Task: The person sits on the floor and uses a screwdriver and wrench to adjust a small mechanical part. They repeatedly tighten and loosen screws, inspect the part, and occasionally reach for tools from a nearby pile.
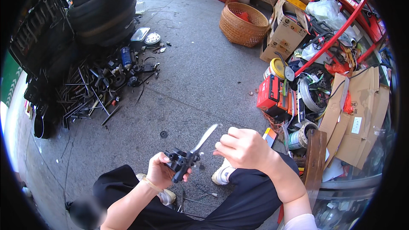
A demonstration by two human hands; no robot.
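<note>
Our left hand grips a black lever assembly; our right hand, curled, perhaps pinches something unseen. Beyond its fingers sits a red box.

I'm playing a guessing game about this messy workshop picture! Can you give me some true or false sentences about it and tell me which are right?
1. The left hand holds a black brake lever assembly with a silver lever. True.
2. The right hand grips a hammer. False: no hammer shows; its fingers are curled beside the lever.
3. A woven basket stands on the concrete floor. True.
4. The stacked tyres are on the person's right. False: they are on the left.
5. Metal rods and parts lie piled below the tyres. True.
</note>
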